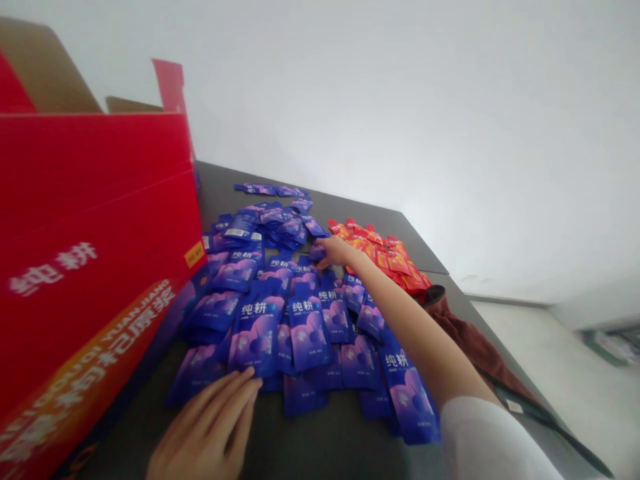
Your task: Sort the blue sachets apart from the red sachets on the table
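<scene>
White wall (pixel 400 100) fills the background above a dark grey table (pixel 350 440). Overlapping blue-and-purple 纯耕 sachets (pixel 307 327) spread across the centre; red-and-orange sachets (pixel 399 262) lie right of centre, beside a brown cloth (pixel 465 340). At the left edge stands an open red carton (pixel 115 180). The right hand (pixel 334 252) reaches to mid-frame, thumb and fingers curved around a small purple sachet (pixel 317 252) just left of its fingertips; whether they pinch it cannot be told, and its long axis is hidden. Nearer the bottom left, the left hand (pixel 213 420) lies with fingers extended, close together, gripping nothing, tips at the lower edge of a front sachet (pixel 256 330) whose long axis runs roughly up the frame.
</scene>
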Action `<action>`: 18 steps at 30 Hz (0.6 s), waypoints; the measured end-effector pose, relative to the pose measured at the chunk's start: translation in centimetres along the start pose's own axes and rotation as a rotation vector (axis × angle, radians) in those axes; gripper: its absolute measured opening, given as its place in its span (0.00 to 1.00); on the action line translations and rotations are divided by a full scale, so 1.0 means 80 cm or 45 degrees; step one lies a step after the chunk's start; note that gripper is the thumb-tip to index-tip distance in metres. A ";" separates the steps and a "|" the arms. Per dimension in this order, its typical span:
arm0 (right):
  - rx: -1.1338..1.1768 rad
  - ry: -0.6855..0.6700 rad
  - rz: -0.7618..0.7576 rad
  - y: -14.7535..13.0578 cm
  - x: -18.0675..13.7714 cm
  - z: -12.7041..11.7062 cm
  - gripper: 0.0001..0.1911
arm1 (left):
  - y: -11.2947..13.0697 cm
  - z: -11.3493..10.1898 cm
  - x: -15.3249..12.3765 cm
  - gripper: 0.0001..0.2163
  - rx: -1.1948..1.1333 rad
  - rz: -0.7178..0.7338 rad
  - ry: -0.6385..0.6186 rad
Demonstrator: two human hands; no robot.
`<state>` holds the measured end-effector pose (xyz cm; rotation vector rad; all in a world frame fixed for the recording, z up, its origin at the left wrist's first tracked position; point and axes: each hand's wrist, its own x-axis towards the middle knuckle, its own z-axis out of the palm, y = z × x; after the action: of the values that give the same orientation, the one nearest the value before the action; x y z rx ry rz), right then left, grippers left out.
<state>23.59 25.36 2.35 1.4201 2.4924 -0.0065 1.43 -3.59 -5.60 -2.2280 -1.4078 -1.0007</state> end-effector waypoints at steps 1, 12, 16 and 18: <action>-0.014 0.006 -0.015 -0.002 -0.006 -0.001 0.30 | 0.002 -0.002 0.003 0.15 0.008 0.016 -0.009; -0.349 0.502 -0.079 -0.042 -0.162 -0.055 0.17 | 0.008 -0.009 0.013 0.21 0.033 0.021 -0.033; -0.628 1.054 -0.293 -0.108 -0.245 -0.029 0.16 | 0.014 -0.006 0.015 0.16 -0.028 -0.080 -0.016; -0.595 1.102 -0.335 -0.147 -0.265 0.000 0.15 | 0.016 -0.004 0.014 0.15 -0.026 -0.097 -0.012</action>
<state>23.91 1.38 5.82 0.9952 2.9830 1.2908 2.70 -3.62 -4.50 -2.2117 -1.5030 -1.0347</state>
